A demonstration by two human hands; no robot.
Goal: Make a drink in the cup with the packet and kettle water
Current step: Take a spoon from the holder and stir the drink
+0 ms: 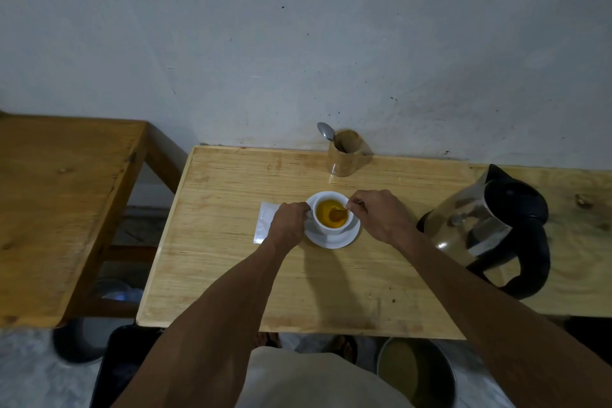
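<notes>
A white cup (pixel 326 228) stands on a white saucer (pixel 344 240) in the middle of the wooden table (pixel 231 275). It holds amber-yellow liquid. My left hand (pixel 287 225) grips the cup's left side at the handle. My right hand (pixel 377 215) pinches a spoon (pixel 341 209) whose bowl is dipped in the liquid. A white packet (pixel 265 222) lies flat on the table, partly under my left hand. The steel kettle (pixel 490 228) with a black lid and handle stands to the right of my right hand.
A wooden holder (pixel 346 156) with a second spoon (pixel 326 132) sits at the back by the wall. A second wooden table (pixel 56 209) stands to the left. Buckets (pixel 417 371) are on the floor below.
</notes>
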